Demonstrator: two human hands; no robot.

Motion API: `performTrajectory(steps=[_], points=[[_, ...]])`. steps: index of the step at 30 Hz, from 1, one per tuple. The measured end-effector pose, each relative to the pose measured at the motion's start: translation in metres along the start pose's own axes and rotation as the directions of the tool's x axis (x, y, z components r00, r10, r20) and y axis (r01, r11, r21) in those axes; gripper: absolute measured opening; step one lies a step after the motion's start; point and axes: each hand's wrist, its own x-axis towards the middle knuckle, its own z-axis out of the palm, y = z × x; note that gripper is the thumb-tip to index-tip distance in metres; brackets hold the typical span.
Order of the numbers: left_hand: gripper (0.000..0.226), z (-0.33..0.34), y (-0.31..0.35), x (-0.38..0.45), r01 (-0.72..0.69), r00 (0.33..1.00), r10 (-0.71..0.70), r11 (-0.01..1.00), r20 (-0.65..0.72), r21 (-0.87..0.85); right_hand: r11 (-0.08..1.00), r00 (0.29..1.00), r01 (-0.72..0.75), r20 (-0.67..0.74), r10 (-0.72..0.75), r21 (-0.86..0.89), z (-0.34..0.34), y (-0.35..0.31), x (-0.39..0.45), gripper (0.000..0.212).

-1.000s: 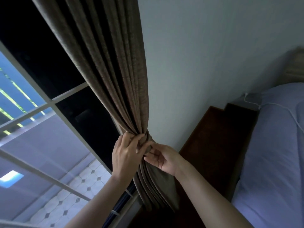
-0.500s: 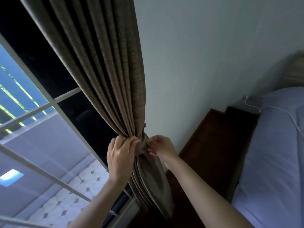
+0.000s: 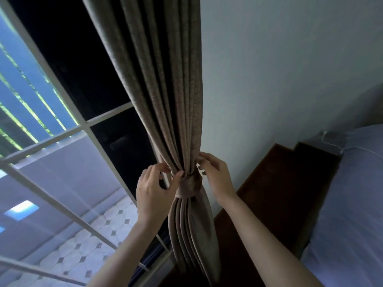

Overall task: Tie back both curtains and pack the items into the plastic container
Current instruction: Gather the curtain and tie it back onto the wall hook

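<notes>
Partly hidden right hand (image 3: 215, 179), left hand (image 3: 151, 190) pinching curtain (image 3: 165, 90) above tieback (image 3: 189, 186).

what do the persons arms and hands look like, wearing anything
Both forearms are bare as far as the frame shows: no sleeves, gloves, watch or bracelets. No rings show on the left hand or right hand. Fingernails look short and unpainted, though the light is dim.

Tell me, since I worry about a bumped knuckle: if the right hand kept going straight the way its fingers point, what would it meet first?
Most likely the gathered curtain: the right hand points up and left, its fingertips already at the folds just above the tie-back band. Depth is unclear.
</notes>
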Motion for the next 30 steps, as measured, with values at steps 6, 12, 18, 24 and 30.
performTrajectory(steps=[6,12,18,24,30], points=[[0.015,-0.004,-0.016,0.005,0.059,0.996,-0.059,0.998,-0.071,-0.010,0.877,0.953,0.301,0.077,-0.294,-0.374,0.017,-0.005,0.000,0.010],[0.022,-0.005,-0.047,-0.028,0.010,0.995,0.002,0.993,0.102,-0.116,0.898,0.987,0.162,0.062,-0.150,-0.409,-0.002,0.031,-0.014,0.020],[0.040,0.022,-0.085,-0.065,-0.037,0.913,-0.068,0.968,0.402,0.248,0.676,0.976,0.216,0.132,-0.175,-0.704,0.006,0.065,-0.024,0.020],[0.029,0.045,-0.087,-0.054,-0.159,0.907,-0.003,0.924,0.421,0.349,0.620,0.967,0.197,0.046,-0.251,-0.760,0.014,0.081,-0.031,0.015],[0.032,0.041,-0.085,-0.038,-0.137,0.864,-0.059,0.928,0.500,0.347,0.647,0.992,0.120,0.107,-0.059,-0.753,0.019,0.073,-0.017,0.018]])
